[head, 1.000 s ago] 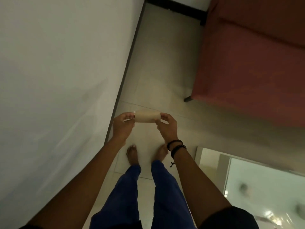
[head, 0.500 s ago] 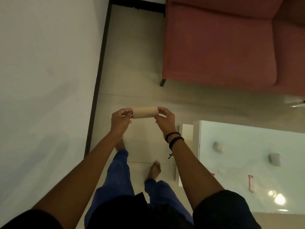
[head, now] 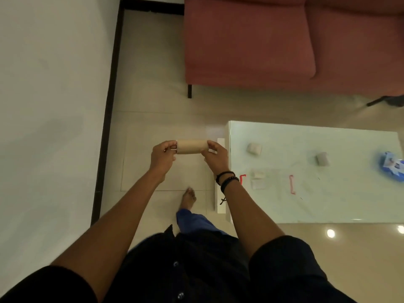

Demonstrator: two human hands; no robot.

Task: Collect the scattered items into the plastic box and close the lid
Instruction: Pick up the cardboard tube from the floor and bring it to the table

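Observation:
I hold a tan roll [head: 192, 146] level in front of me, above the floor. My left hand [head: 162, 156] grips its left end and my right hand [head: 217, 154] grips its right end. On the glass table [head: 328, 206] to my right stands a clear plastic box [head: 267, 184] with red latches, blurred and hard to make out. Two small pale items lie on the table, one [head: 254, 148] near the left edge and another [head: 322, 159] further right. A blue packet [head: 392, 168] lies at the table's right end.
A white wall [head: 50, 106] with a dark skirting board runs along my left. A red sofa [head: 284, 44] stands beyond the table. Tiled floor lies between wall, sofa and table. My bare foot [head: 188, 199] is beside the table's left edge.
My view has swung right and I have stepped, so the table and sofa now show more fully. Both hands keep the same hold on the roll.

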